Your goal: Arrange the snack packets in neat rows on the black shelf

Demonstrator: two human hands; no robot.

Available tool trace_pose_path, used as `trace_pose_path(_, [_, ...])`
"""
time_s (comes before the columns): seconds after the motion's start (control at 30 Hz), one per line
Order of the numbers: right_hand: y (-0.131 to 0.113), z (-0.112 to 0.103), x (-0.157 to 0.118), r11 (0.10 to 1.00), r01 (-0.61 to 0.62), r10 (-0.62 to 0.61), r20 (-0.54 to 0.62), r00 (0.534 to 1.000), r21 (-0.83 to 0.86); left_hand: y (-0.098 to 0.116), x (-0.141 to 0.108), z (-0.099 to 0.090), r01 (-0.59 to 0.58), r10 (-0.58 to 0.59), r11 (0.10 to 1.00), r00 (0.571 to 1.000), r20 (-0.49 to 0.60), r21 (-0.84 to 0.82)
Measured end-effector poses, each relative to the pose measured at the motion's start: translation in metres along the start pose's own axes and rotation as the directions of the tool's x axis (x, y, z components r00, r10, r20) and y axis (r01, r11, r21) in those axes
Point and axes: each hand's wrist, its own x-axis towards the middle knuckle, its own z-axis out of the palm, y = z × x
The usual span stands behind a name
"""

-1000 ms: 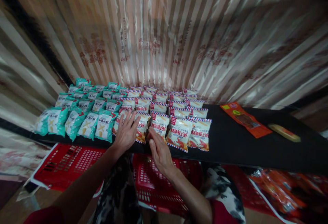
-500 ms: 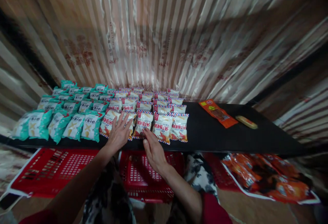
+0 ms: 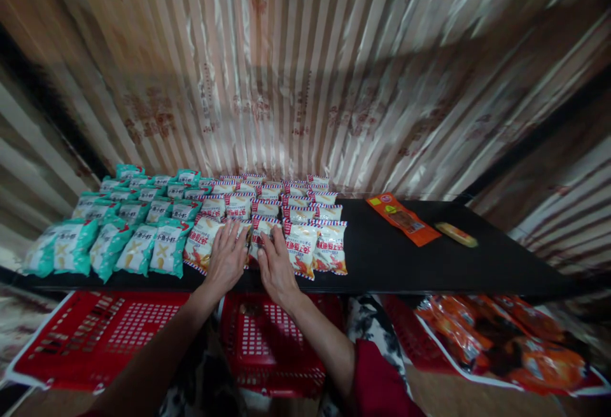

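Observation:
Rows of white snack bags (image 3: 329, 248) with red lettering and striped edges stand on a black shelf (image 3: 391, 270). My left hand (image 3: 228, 254) lies over the front-row bags, its fingers spread across one of them. Just to its right, my right hand (image 3: 277, 264) rests its fingertips on another front bag (image 3: 259, 229), partly covering it. Both hands look flat and press on the bags rather than gripping them. Left of these, teal snack bags (image 3: 167, 245) fill several rows.
On the shelf's right lie an orange packet (image 3: 403, 219) and a yellow wrapped bar (image 3: 457, 234). Below are a red basket (image 3: 128, 331) on the left, another red basket (image 3: 267, 366) between the knees, and orange packets (image 3: 510, 334) at lower right. A striped curtain (image 3: 296, 54) hangs behind.
My right hand has moved left and slightly forward onto a front white bag. My left hand stays on the bags beside it. The view has tilted up a little.

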Motion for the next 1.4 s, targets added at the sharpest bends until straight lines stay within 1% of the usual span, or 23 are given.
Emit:
trace_pose_path(0.13, [-0.001,0.013,0.011,0.998,-0.019,0.018,-0.019,1.000,-0.062,0.001,0.006,0.007,0.015,-0.015,1.000,1.000,-0.001,-0.015])
trace_pose_path(0.2, [-0.001,0.019,0.012,0.997,-0.023,0.021,-0.031,0.999,-0.069,0.000,0.006,0.011,0.024,-0.024,0.999,1.000,-0.001,-0.026])
trace_pose_path(0.3, [-0.001,0.024,0.010,0.998,0.002,-0.003,-0.026,1.000,-0.063,-0.004,0.004,0.016,0.025,-0.025,0.998,1.000,-0.004,-0.050])
trace_pose_path(0.47, [0.002,0.020,0.010,0.997,0.078,-0.077,0.009,0.997,-0.031,-0.006,0.001,0.022,0.030,-0.033,0.996,0.998,-0.047,-0.079])
trace_pose_path(0.57, [0.005,0.017,0.012,0.998,0.065,-0.065,0.009,0.998,-0.003,-0.003,0.002,0.021,0.044,-0.049,0.996,0.997,-0.057,-0.077])
trace_pose_path(0.73, [0.010,0.015,0.011,0.999,0.041,-0.041,0.021,0.999,0.035,0.001,0.013,0.015,0.071,-0.073,0.996,0.997,-0.033,-0.059])
trace_pose_path(0.93, [0.012,0.015,0.011,0.997,0.049,-0.052,0.036,0.998,0.057,-0.010,0.028,0.016,0.090,-0.091,0.995,0.996,-0.026,-0.033])
trace_pose_path(1.03, [0.013,0.015,0.011,0.997,0.051,-0.054,0.045,0.998,0.056,-0.013,0.037,0.015,0.069,-0.070,0.997,0.997,-0.028,-0.037])
trace_pose_path(1.17, [0.014,0.016,0.011,0.997,0.056,-0.059,0.041,0.997,0.060,-0.014,0.047,0.012,0.019,-0.020,0.999,1.000,-0.002,-0.048])
trace_pose_path(1.27, [0.014,0.016,0.011,0.996,0.068,-0.071,0.046,0.996,0.064,-0.014,0.050,0.014,0.023,-0.023,0.998,1.000,0.006,-0.051])
trace_pose_path(1.4, [0.014,0.015,0.013,0.994,0.070,-0.074,0.044,0.996,0.080,-0.016,0.047,0.021,0.043,-0.045,0.997,0.999,-0.031,-0.059])
